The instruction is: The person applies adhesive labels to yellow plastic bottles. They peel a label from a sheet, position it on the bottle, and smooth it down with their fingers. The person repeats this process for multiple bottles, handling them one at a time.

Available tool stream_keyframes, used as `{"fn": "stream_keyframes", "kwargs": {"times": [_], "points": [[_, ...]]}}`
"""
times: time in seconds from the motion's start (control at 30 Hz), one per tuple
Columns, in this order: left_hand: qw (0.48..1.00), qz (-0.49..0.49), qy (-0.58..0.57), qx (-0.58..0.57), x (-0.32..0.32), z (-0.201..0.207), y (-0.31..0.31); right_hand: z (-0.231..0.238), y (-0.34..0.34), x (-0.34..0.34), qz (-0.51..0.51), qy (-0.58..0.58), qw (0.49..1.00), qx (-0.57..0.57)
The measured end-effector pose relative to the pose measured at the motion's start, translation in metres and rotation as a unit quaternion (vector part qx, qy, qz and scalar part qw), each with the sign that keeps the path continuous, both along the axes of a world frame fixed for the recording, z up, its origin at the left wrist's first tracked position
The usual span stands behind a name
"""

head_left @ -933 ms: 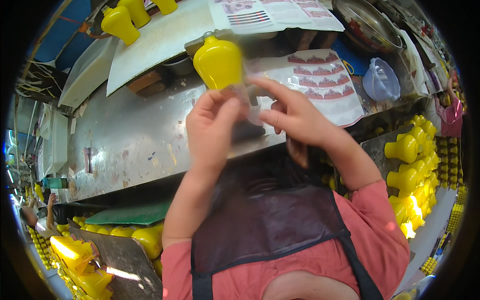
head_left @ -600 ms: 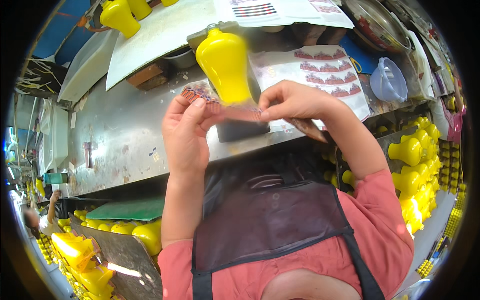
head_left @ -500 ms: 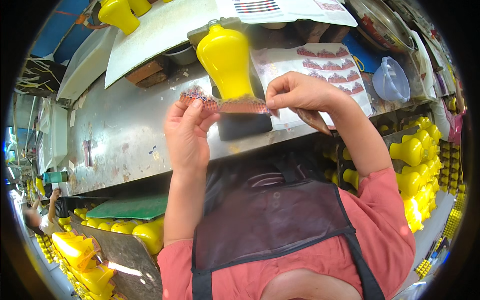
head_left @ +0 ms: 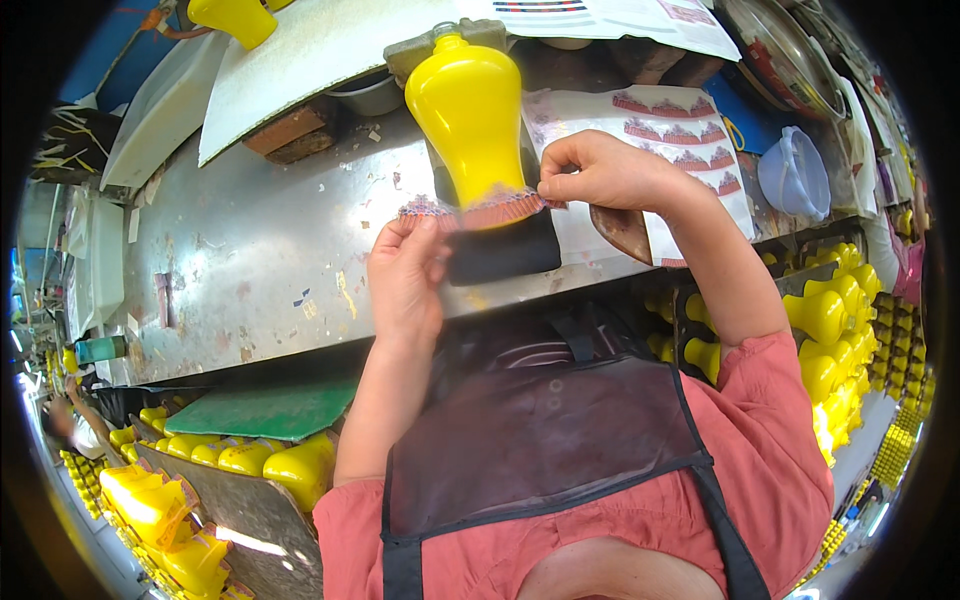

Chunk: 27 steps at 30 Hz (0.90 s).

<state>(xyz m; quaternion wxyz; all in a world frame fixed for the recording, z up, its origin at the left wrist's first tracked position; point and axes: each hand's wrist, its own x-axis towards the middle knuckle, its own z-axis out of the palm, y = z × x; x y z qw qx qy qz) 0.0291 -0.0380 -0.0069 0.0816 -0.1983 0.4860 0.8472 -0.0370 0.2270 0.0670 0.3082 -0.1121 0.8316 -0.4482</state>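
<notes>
A glossy yellow vase [head_left: 465, 110] lies on its side, its neck at a grey holder [head_left: 398, 52] and its wide foot toward me. A reddish patterned decal strip [head_left: 502, 209] stretches across the foot end, its middle against the yellow surface. My left hand [head_left: 405, 280] pinches the strip's left end, off the vase. At the other end my right hand [head_left: 610, 178] pinches the strip between thumb and fingers. A flat brown scraper-like piece [head_left: 622, 232] sticks out below the right palm, tucked in its other fingers. Under the foot is a black pad [head_left: 505, 255].
A sheet of similar decals [head_left: 650, 110] lies right of the vase on the metal table [head_left: 230, 270]. A pale blue basin [head_left: 795, 178] stands farther right. Yellow vases [head_left: 830, 310] are stacked right and lower left, near a green board [head_left: 265, 412]. Another person [head_left: 85, 430] is far left.
The strip's middle has come up against the vase foot and curves round it. My left hand has moved right, closer to the vase. The right hand still pinches its end.
</notes>
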Motion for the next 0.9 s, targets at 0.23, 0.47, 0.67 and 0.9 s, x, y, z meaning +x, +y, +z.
{"fn": "stream_keyframes", "kwargs": {"times": [0.23, 0.47, 0.67, 0.9], "points": [[0.991, 0.006, 0.01, -0.133, -0.01, -0.011, -0.004, -0.017, -0.001, 0.006, -0.036, 0.252, 0.956, 0.144], [0.899, -0.052, 0.252, -0.354, -0.012, -0.003, 0.014, -0.023, -0.02, 0.033, -0.164, 0.24, 0.957, 0.027], [0.864, -0.092, 0.284, -0.405, -0.016, -0.009, 0.031, -0.032, -0.031, 0.042, -0.221, 0.158, 0.96, -0.06], [0.885, -0.095, 0.259, -0.374, -0.013, -0.014, 0.031, -0.035, -0.029, 0.043, -0.226, 0.099, 0.965, -0.092]]}}
